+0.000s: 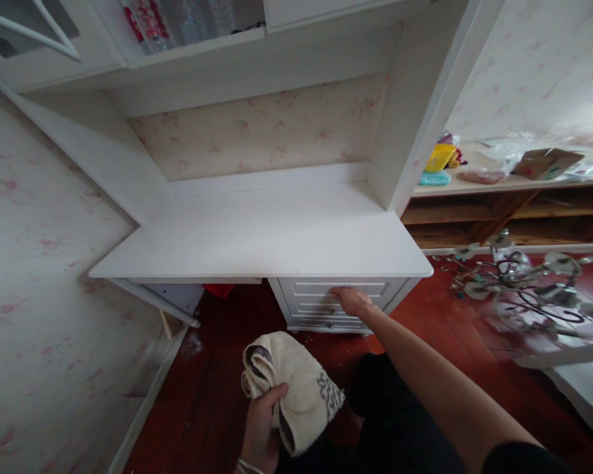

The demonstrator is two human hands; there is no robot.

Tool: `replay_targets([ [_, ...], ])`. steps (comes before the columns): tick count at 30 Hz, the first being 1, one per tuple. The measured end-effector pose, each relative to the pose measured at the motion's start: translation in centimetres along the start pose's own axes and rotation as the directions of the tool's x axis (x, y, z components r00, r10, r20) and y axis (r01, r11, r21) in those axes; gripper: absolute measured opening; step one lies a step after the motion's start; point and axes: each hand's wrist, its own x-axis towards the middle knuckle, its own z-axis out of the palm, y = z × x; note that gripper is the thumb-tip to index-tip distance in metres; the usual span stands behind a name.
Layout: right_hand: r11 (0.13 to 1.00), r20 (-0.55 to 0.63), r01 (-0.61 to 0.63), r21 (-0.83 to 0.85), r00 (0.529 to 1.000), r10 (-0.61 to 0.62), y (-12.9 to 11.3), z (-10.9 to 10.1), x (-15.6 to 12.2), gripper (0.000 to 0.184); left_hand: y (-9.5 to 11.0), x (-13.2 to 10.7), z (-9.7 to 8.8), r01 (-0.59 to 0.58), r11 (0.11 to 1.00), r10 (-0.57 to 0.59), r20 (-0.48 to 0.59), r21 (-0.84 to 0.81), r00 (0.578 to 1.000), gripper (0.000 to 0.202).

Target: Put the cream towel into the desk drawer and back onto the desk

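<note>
Cream towel (296,388) bunched in my left hand (260,428), fist closed, kept off the floor; right hand (350,300) fingers curled on top drawer (340,288) under the tabletop (257,237) front edge.

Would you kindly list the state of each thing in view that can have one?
Top drawer: shut, right hand resting on its front.
Lower drawers: shut.
Towel: crumpled, gripped by left hand.
Desk top: bare.
Cabinet door, upper left: swung open.
Chandelier: lying on the floor.
Cardboard box: on the side shelf, apparently closed.
</note>
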Motion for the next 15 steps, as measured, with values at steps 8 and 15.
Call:
replay_targets([
  [8, 0.999, 0.013, 0.023, -0.044, 1.0, -0.023, -0.5, -1.0, -2.7, 0.047, -0.1, 1.0, 2.8, -0.002, 1.0, 0.003, 0.065, -0.023, 0.998, 0.057],
  [15, 0.997, -0.391, 0.048, -0.063, 0.918, -0.069, 0.9, -9.4, -7.0, 0.044, 1.6, 4.1, 7.7, -0.14, 0.987, 0.145, 0.054, -0.08, 0.988, 0.048],
])
